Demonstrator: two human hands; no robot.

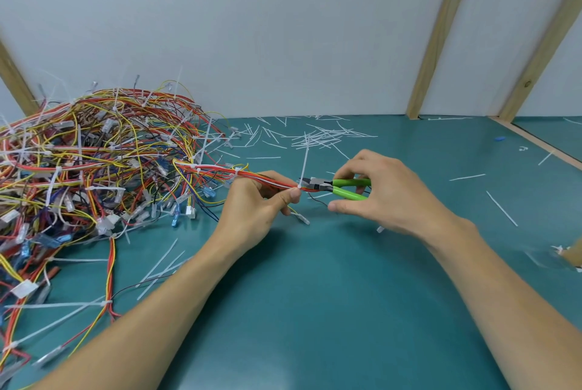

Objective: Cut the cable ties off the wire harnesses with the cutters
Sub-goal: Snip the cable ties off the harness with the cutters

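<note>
Left hand: your left hand (261, 210) pinches a red-and-white wire bundle (252, 176) beside its cable tie (304, 166).
Right hand: your right hand (378, 191) grips the green-handled cutters (340, 187), tip at the tie's head.
Tie tail: sticks upward.
Pile: tangled wire harnesses (94, 162) lie left on the teal mat (315, 295).
Scraps: cut white tie ends (318, 136) lie near the wall.

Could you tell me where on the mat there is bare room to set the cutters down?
The teal mat is bare between the forearms, below the left hand and right hand. The wire harness pile crowds the left; cut tie tails litter the back by the wall.
</note>
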